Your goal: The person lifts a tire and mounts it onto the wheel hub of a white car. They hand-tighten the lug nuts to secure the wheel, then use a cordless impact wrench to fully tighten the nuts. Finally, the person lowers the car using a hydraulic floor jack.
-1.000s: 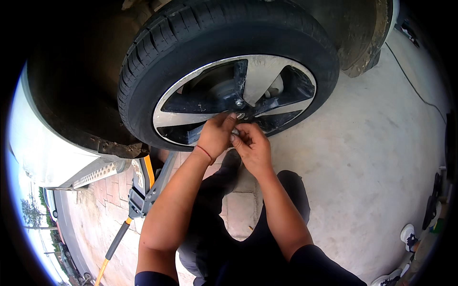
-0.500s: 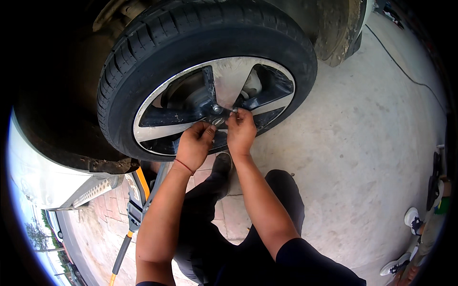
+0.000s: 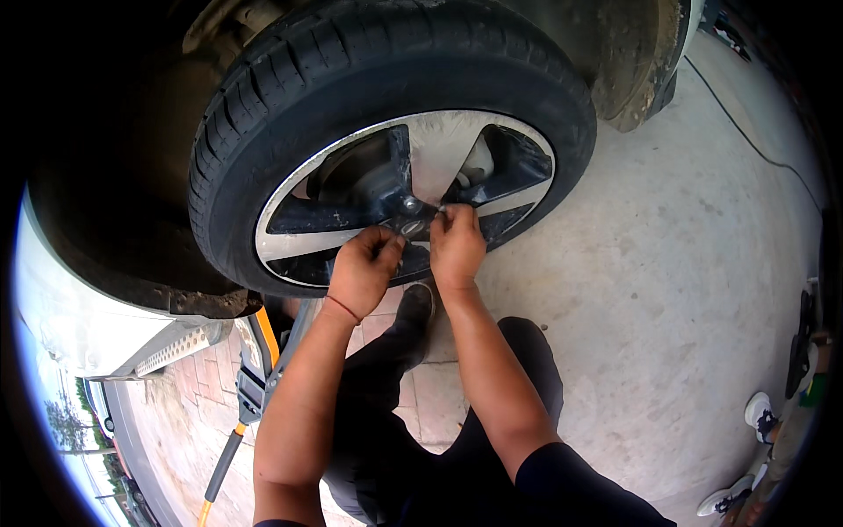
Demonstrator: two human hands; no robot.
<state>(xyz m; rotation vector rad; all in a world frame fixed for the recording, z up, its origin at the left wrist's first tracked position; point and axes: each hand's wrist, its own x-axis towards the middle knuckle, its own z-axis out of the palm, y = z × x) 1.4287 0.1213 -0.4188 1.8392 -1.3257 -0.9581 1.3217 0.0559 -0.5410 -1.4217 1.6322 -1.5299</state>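
Observation:
A car wheel (image 3: 436, 167) with a silver and black alloy rim stands in front of me, its black tyre (image 3: 307, 101) under the wheel arch. At its hub, a silver wheel bolt (image 3: 410, 203) sits above the round centre cap (image 3: 412, 227). My right hand (image 3: 458, 250) is closed at the hub's right side, fingertips pinching a small silver wheel bolt, mostly covered. To the lower left of the cap, my left hand (image 3: 362, 268) is closed, thumb and fingers bent together against the hub; what they hold is hidden.
A jack with an orange and black handle (image 3: 226, 457) stands at the lower left, beside the white car body (image 3: 79, 325). A dark cable (image 3: 738, 127) crosses the concrete floor (image 3: 632, 290) at the upper right. Another person's shoes (image 3: 760, 413) show at the right edge.
The whole view has shifted slightly, so the wheel and hands appear a little farther right. Both hands stay at the hub, with only small finger movements.

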